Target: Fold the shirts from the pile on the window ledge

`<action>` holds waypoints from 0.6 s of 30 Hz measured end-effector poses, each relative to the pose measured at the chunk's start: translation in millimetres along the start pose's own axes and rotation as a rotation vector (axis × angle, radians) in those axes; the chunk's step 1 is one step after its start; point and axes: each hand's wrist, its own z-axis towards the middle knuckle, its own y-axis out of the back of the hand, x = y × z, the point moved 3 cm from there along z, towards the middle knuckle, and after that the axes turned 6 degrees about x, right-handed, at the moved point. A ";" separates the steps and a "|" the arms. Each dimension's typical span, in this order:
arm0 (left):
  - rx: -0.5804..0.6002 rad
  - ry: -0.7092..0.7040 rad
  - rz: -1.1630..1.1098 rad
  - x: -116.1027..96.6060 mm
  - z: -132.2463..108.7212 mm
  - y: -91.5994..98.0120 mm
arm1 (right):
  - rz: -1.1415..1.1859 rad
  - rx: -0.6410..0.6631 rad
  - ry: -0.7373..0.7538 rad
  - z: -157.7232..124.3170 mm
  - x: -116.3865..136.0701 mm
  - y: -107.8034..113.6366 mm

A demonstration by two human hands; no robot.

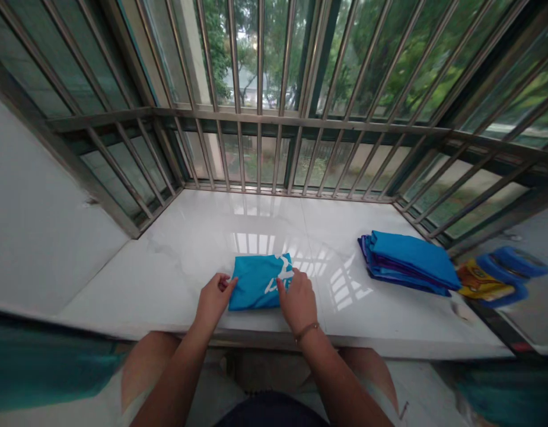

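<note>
A folded bright blue cloth (255, 283) with white printed marks lies flat on the white sill in front of me. At its left edge, my left hand (215, 296) pinches the fabric between thumb and fingers. The right edge is in my right hand (299, 301), its thumb lying over the white print and its other fingers at the side. The fingertips under the cloth's edges are partly hidden. Whether the cloth is a garment or a bag, I cannot tell.
A stack of folded blue and purple cloths (410, 261) sits to the right. Beyond it stands a jar-like container (491, 276) with blue and yellow parts. Metal window bars (283, 118) enclose the glossy sill (203, 237). Teal curtains (47, 362) hang at both lower sides.
</note>
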 end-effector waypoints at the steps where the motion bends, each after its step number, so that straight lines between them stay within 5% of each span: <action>1: 0.012 -0.003 -0.001 -0.8 -6.4 -4.0 | 0.036 0.019 -0.079 7.0 -13.2 0.4; 4: 0.058 -0.031 -0.021 -4.3 -17.7 -16.3 | 0.357 0.215 -0.223 19.6 -42.0 -7.8; 9: 0.156 -0.064 -0.073 -11.1 -14.6 -29.1 | 0.986 0.465 -0.301 19.1 -53.8 -4.7; 13: 0.224 -0.049 -0.171 -12.5 -9.6 -34.3 | 1.402 0.435 -0.443 22.3 -68.3 29.5; 18: 0.210 -0.082 -0.095 -7.9 -10.1 -37.1 | 1.499 0.317 -0.465 60.7 -102.0 102.3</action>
